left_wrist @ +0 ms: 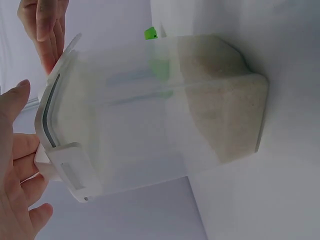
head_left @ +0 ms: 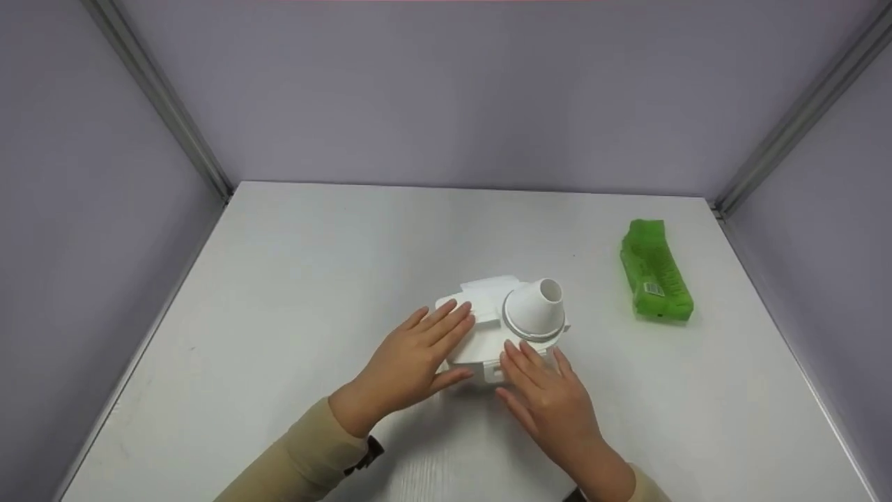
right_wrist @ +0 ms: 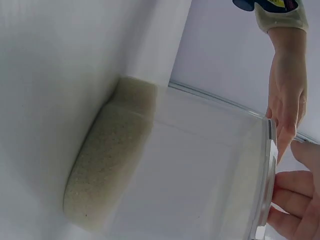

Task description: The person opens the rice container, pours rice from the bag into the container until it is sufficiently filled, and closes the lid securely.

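Head view: the left hand point(head_left: 418, 355) lies flat, fingers straight, on the lid point(head_left: 488, 328) of the container point(left_wrist: 150, 115) at table point(head_left: 293, 279) centre. The right hand point(head_left: 550, 401), fingers straight, touches its 5 o'clock edge. A green pack point(head_left: 656, 279) lies at 3 o'clock.

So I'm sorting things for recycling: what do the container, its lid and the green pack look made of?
Container: clear, slightly frosted rigid plastic; the grainy fill shows through.
Lid: opaque white matte plastic, moulded latches and funnel spout.
Green pack: probably glossy, crinkled plastic film.
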